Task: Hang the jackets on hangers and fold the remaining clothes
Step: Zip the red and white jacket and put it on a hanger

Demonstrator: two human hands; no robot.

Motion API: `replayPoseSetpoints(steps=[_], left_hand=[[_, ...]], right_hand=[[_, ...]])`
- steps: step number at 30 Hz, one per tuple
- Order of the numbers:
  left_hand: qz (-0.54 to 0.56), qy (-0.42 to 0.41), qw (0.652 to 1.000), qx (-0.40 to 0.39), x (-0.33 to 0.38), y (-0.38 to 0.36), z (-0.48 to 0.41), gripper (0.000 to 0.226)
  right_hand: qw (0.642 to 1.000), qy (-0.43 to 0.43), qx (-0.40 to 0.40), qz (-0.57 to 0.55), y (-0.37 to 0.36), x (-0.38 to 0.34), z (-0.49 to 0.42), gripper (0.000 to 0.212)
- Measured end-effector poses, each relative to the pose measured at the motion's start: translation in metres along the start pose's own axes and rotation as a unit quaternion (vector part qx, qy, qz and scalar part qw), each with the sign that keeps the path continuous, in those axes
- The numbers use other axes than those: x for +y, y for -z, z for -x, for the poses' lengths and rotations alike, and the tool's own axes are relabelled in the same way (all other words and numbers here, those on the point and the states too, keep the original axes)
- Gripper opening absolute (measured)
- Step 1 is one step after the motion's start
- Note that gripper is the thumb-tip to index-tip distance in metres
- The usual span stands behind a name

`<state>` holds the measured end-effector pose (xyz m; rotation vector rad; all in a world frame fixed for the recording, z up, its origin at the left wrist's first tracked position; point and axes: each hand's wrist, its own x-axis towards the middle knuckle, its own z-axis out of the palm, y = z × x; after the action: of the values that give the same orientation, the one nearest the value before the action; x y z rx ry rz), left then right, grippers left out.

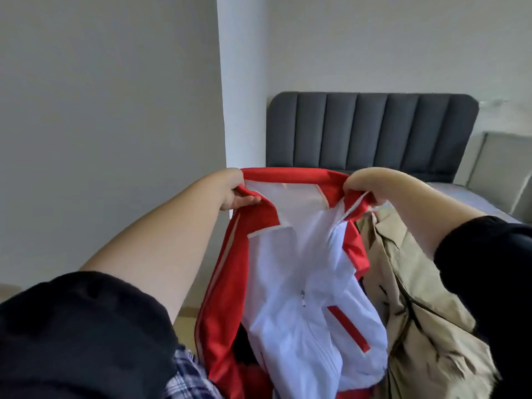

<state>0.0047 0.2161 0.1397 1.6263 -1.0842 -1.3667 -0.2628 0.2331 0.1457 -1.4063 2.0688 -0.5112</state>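
Holding up item one, the red-and-white jacket (pixel 302 283), by its top edge in front of me.

- Left hand (pixel 239 194): thumb and fingers pinch the red shoulder fabric at the left end of the collar (pixel 288 175).
- Right hand (pixel 361 185): curled tight round the red cloth and the white zip edge at the collar's right end.
- Position: the collar is stretched roughly level between the two hands. The body hangs straight down from them toward me, so its long axis is vertical. The front faces me, open at the neck, with the zip pull (pixel 302 295) partway down.
- Key relation: the neck opening lies directly between my hands, with neither hand nearer to it. I see no hanger. I judge one hand will have to let go to fetch one, leaving the other to carry the garment's weight.
- Item two, beige jacket (pixel 417 312): crumpled to the right, touching the first jacket's right side, below my right forearm.
- Item three, plaid cloth (pixel 187 375): at the lower left, partly hidden by my left sleeve (pixel 86 335).
- Background: a dark grey headboard (pixel 371 131) and the bed (pixel 460 197), well beyond the hands.
- Writing: none legible. No brand mark or label can be read on any garment.
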Motion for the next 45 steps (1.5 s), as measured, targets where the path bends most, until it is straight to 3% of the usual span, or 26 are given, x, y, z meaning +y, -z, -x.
replayPoseSetpoints(steps=[2,4,7,8,11,13,16,19,22,24,26,28,30,32,35,37,39,42,45], left_hand=[[0.052,0.012,0.998,-0.020,-0.014,-0.007,-0.023,0.022],[0.093,-0.015,0.995,-0.027,-0.014,-0.017,-0.047,0.028],[0.135,-0.131,0.982,-0.018,0.011,-0.037,-0.075,0.037],[0.143,-0.176,0.973,-0.035,0.021,-0.042,-0.085,0.040],[0.070,-0.263,0.957,-0.098,0.033,-0.050,-0.117,0.088],[-0.025,-0.262,0.961,-0.079,0.008,-0.052,-0.139,0.109],[-0.140,-0.222,0.965,-0.028,-0.082,-0.056,-0.178,0.101],[-0.246,-0.097,0.963,-0.041,-0.196,-0.060,-0.202,0.090],[-0.332,0.035,0.941,-0.062,-0.287,-0.061,-0.208,0.098],[-0.422,0.030,0.905,-0.044,-0.320,-0.058,-0.204,0.094],[-0.488,-0.028,0.872,0.017,-0.335,-0.049,-0.204,0.068],[-0.454,-0.066,0.885,0.080,-0.334,-0.039,-0.211,0.033],[-0.377,-0.067,0.913,0.144,-0.323,-0.028,-0.220,0.017],[-0.245,-0.043,0.936,0.249,-0.307,-0.012,-0.230,0.018],[0.019,0.016,0.929,0.368,-0.283,0.017,-0.244,0.037],[0.035,-0.013,0.944,0.329,-0.278,0.023,-0.243,0.062],[-0.061,-0.067,0.963,0.253,-0.280,0.011,-0.228,0.073],[-0.163,-0.090,0.979,0.080,-0.290,-0.028,-0.193,0.048],[-0.188,0.024,0.976,-0.111,-0.303,-0.066,-0.151,0.020]], right_hand=[[0.994,-0.016,0.001,-0.108,-0.021,0.011,-0.023,0.020],[0.980,0.012,0.055,-0.190,-0.031,0.009,-0.050,0.020],[0.944,0.119,0.267,-0.151,-0.025,-0.008,-0.093,0.032],[0.932,0.164,0.286,-0.151,-0.022,-0.016,-0.103,0.041],[0.928,0.261,0.229,-0.138,-0.036,-0.028,-0.127,0.090],[0.932,0.264,0.236,-0.077,-0.065,-0.015,-0.149,0.092],[0.944,0.247,0.213,0.056,-0.141,0.029,-0.165,0.084],[0.961,0.216,0.083,0.154,-0.238,0.079,-0.164,0.076],[0.968,0.132,0.003,0.215,-0.313,0.124,-0.161,0.072],[0.965,0.118,-0.013,0.235,-0.344,0.148,-0.158,0.070],[0.962,0.114,-0.021,0.247,-0.362,0.157,-0.158,0.070],[0.962,0.110,-0.022,0.250,-0.369,0.156,-0.163,0.071],[0.963,0.110,-0.026,0.245,-0.371,0.155,-0.169,0.072],[0.965,0.111,-0.030,0.235,-0.369,0.156,-0.174,0.072],[0.967,0.117,-0.034,0.224,-0.366,0.158,-0.175,0.071],[0.975,0.124,-0.035,0.181,-0.362,0.155,-0.173,0.070],[0.990,0.114,-0.041,0.068,-0.354,0.151,-0.169,0.065],[0.990,0.053,-0.044,-0.124,-0.338,0.149,-0.151,0.050],[0.984,0.050,-0.012,-0.168,-0.324,0.159,-0.119,0.036]])
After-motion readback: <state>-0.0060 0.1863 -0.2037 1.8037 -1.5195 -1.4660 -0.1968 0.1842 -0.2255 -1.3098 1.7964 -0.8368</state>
